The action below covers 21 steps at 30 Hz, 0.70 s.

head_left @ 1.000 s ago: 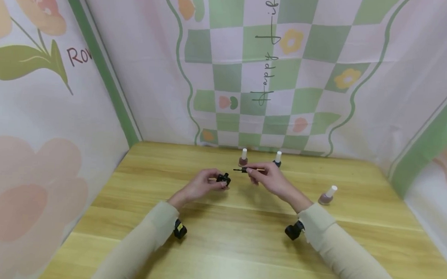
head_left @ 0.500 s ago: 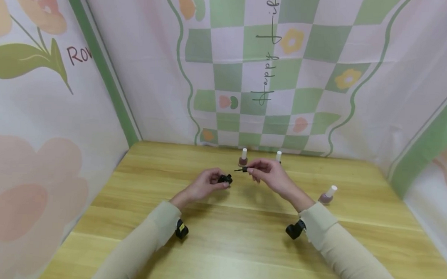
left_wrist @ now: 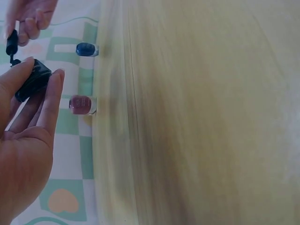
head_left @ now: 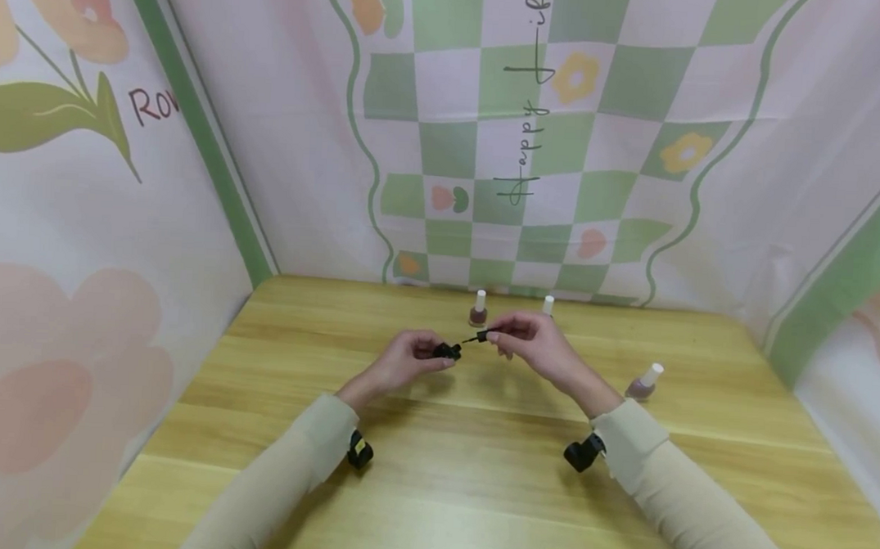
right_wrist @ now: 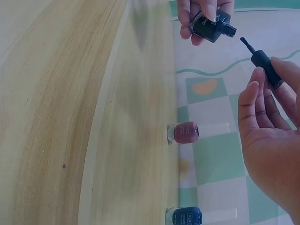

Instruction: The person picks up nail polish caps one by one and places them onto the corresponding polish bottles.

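My left hand [head_left: 402, 363] grips a black nail polish bottle [right_wrist: 209, 27] between thumb and fingers, its threaded neck uncovered and tilted toward the right hand. Between the fingertips of my right hand [head_left: 533, 344] is a black cap with its brush [right_wrist: 266, 68]. In the right wrist view the brush tip points at the bottle's mouth, a small gap apart from it. Behind the hands stands a mauve-brown nail polish bottle [head_left: 478, 312] with a white cap. A dark blue one [right_wrist: 186, 216] is mostly hidden behind the right hand in the head view.
A pale purple nail polish bottle [head_left: 642, 383] with a white cap stands on the wooden table [head_left: 460, 488], to the right of the right forearm. A patterned cloth [head_left: 445, 152] hangs along the table's back edge. Both wrists carry small black cameras.
The left hand has tipped the bottle further, so its neck leans more to the right. The right hand has angled the brush down and brought its tip closer to the bottle's neck.
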### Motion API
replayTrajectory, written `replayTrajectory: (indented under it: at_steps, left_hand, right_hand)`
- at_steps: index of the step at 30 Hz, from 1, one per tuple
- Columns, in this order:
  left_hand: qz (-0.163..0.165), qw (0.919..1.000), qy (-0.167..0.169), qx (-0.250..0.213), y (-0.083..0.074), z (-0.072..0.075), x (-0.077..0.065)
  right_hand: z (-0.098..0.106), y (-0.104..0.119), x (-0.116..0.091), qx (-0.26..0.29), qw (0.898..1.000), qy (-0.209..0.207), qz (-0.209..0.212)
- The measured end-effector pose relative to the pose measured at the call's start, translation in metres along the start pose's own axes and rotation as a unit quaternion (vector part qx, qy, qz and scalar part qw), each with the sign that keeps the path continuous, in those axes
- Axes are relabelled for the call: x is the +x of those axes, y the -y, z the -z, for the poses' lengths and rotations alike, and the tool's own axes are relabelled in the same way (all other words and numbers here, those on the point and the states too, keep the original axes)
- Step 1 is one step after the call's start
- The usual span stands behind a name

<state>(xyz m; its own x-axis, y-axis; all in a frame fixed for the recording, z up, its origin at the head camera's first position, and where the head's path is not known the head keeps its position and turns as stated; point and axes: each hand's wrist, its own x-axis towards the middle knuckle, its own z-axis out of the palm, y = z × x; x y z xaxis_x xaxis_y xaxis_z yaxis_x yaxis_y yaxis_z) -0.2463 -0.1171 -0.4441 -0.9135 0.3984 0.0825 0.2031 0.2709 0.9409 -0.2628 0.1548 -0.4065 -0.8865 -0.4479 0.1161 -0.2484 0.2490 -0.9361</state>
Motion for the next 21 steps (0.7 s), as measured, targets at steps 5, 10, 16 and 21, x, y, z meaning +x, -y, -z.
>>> replayTrajectory:
  at_steps: [5,10,16,21]
  left_hand:
    - [-0.005,1.0,0.0,-0.002,0.0028,0.0005,0.0007]
    - [-0.007,1.0,-0.004,0.004,0.0018,0.0001,-0.0002]
    - [-0.011,0.9998,-0.006,0.012,0.0021,-0.0011,-0.0006]
    - [-0.011,0.9998,-0.004,0.015,0.001,-0.002,-0.0014]
  right_hand:
    - [-0.0008,0.0012,-0.0007,-0.005,1.0,0.004,0.0]
    - [-0.0019,0.0017,-0.0005,-0.007,1.0,0.005,-0.003]
    - [-0.0034,0.0005,-0.0004,-0.008,1.0,0.007,0.001]
    - [-0.0042,-0.0022,0.0001,-0.011,1.0,0.01,0.003]
